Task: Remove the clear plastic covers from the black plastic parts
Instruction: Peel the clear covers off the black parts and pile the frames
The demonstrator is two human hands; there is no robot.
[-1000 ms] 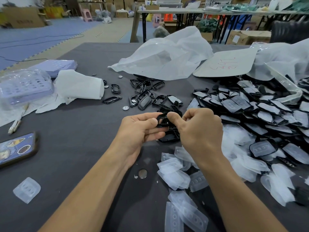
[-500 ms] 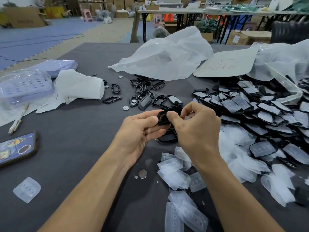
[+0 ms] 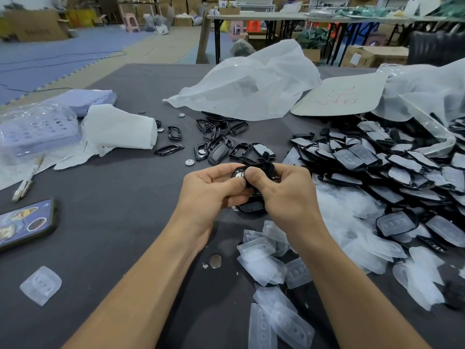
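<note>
- Holding a small black part [image 3: 241,172] up over the middle of the grey table [image 3: 120,202], between both hands.
- Pinching its left end with the left hand [image 3: 214,190], thumb on top and fingers curled underneath.
- Gripping its right end with the right hand [image 3: 286,195], thumb pressed on the top face and fingers curled round the far side.
- Lying, as far as can be told, with the long axis left to right across the view and a rounded end toward the left hand.
- Mostly hidden by the two thumbs, so facing unclear apart from a pale patch at the left end.
- Hovering right above a second black part [image 3: 251,207] flat on the table, long axis also left to right.
- Flanked on the right by a pile of covered black parts [image 3: 372,159], pointing every way.
- Fronted by loose clear covers [image 3: 261,258] under the right forearm, with a coin cell [image 3: 215,261] just beside them.
- Backed by bare black frames [image 3: 216,137] near a white bag [image 3: 246,89].
- Well apart from a phone [image 3: 25,222] at the left edge.
</note>
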